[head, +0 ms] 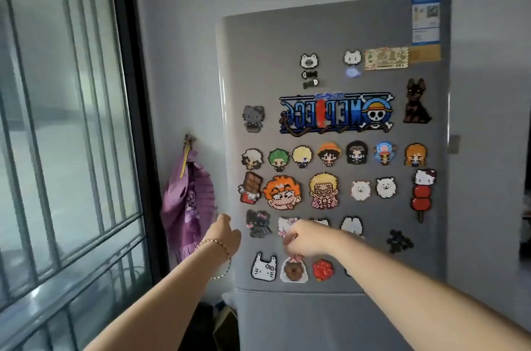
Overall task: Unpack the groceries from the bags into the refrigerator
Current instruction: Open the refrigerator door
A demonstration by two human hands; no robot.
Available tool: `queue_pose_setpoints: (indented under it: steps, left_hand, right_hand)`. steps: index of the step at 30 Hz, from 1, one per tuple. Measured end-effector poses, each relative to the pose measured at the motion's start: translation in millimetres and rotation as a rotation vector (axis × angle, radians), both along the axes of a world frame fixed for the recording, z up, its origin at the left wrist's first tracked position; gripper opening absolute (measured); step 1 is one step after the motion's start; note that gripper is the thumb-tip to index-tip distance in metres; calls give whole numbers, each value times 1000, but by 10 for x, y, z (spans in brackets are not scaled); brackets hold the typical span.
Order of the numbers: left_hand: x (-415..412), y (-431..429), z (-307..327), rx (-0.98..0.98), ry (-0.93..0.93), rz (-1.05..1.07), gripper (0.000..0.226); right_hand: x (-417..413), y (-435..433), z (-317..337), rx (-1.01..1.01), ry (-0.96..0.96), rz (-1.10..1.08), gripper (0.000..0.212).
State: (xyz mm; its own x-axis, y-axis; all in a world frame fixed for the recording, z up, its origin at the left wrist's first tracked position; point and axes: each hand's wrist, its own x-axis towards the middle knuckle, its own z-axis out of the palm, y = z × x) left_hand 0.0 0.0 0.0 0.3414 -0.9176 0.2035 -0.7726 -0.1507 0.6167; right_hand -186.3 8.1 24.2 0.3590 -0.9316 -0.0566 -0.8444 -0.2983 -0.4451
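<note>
Right hand (304, 238), grip loosely curled, before closed refrigerator (287, 43); left hand (225, 233) at its edge, grip hidden.

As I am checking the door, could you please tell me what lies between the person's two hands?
In the head view, a black cat magnet sits on the refrigerator door between the left hand and the right hand.
</note>
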Motion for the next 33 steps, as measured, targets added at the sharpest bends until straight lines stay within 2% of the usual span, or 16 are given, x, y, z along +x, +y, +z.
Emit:
queue_pose_setpoints:
  steps: [3,6,11,14,17,25,28,31,33]
  left_hand:
    - [250,-506,-23,-14,166,-10,48]
    - [361,-946,-13,-65,242,-52,52]
    - [409,-1420,-134,-128,403,-100,19]
    - [454,-1452,-183,-133,485,-111,30]
    - [490,-1433,-104,-114,459,-107,42]
    - [247,-835,-154,-245,315,-9,36]
    - [125,-365,-205,-295,261,21,18]
    - [-127,281,-269,-354,172,49,23]
    - [-298,719,-295,-326,119,56,26]
  right_hand:
    - [199,-354,-15,-19,-49,-89,29]
    - [278,-619,5,-57,-105,-185,32]
    - [267,-829,-25,-145,-155,-332,34]
    - [175,-766,-10,-154,-159,-336,32]
    - [53,-643,-18,-149,-188,-351,32]
    - [-380,-279,-15,-178,-233,-272,32]
    - [-541,-26,14,-260,-291,-224,30]
    - [-779,390,62,-411,-287,-181,28]
    - [-947,695,124,-495,-286,-154,27]
